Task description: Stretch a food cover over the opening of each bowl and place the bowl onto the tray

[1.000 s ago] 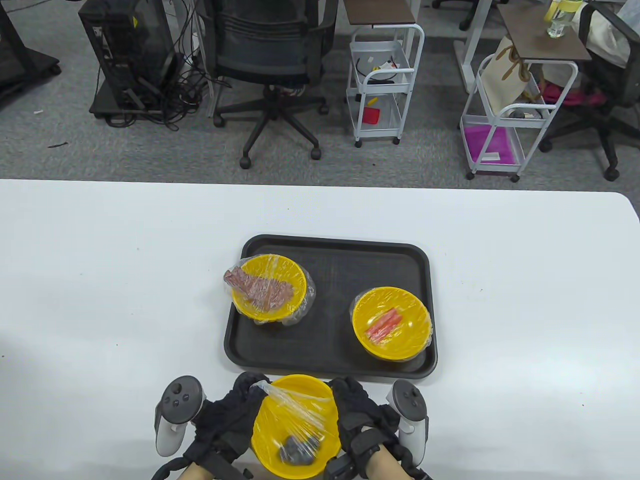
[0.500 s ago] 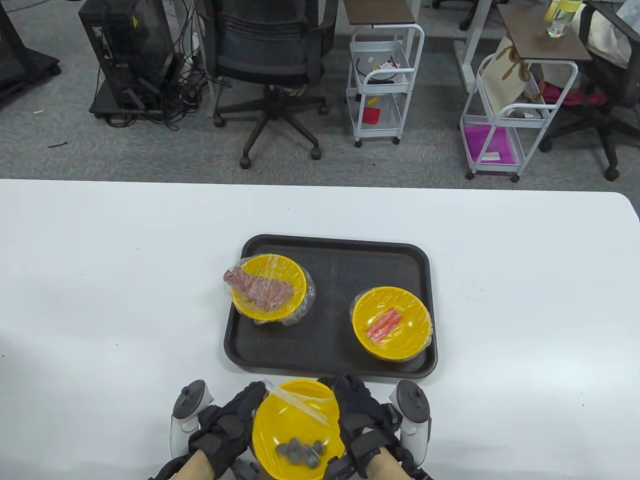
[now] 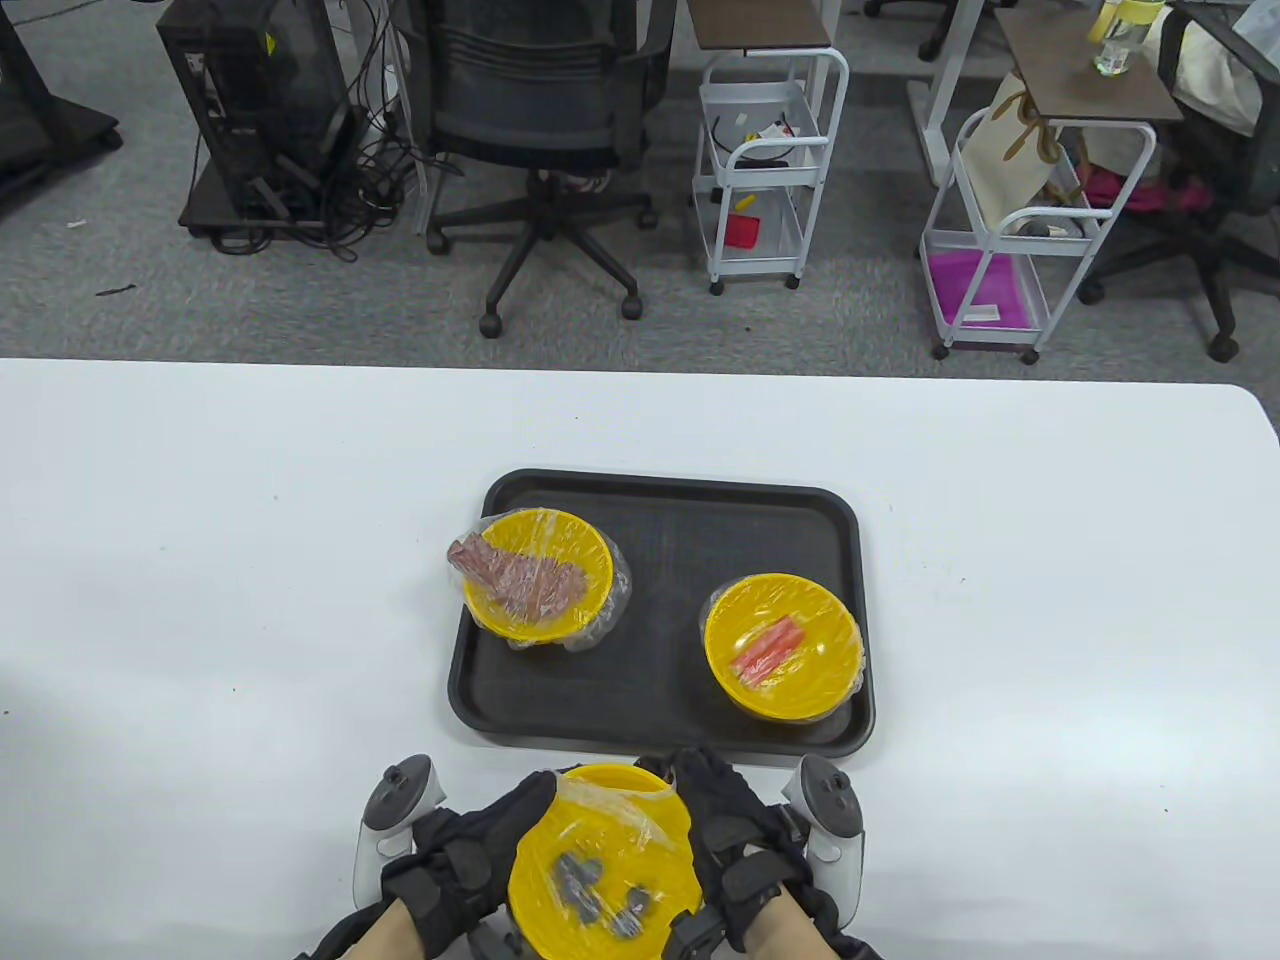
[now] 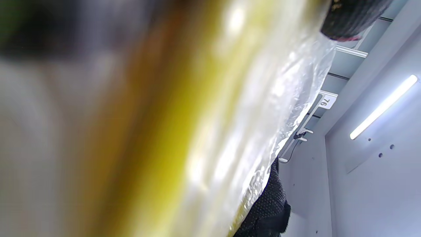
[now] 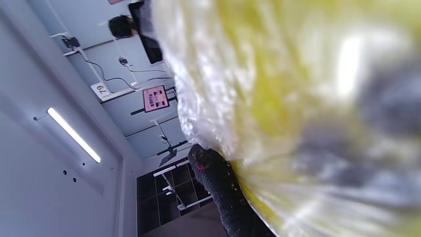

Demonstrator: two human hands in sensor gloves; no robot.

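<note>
A third yellow bowl [image 3: 600,868] with dark lumps inside is being held at the near edge of the table [image 3: 200,560], just short of the black tray [image 3: 660,520], while a clear plastic cover [image 3: 625,815] is being drawn across its opening by the left hand [image 3: 470,860] and right hand [image 3: 740,850], whose fingers are curled round its rim on either side. Two covered bowls, one [image 3: 540,575] and another [image 3: 783,643], are already sitting on the tray, so the last bowl is judged to be the only one left to finish and place. A tag reading "76" [image 4: 325,101] is being shown on the far wall in the left wrist view, and again [image 5: 101,89] in the right wrist view.
</note>
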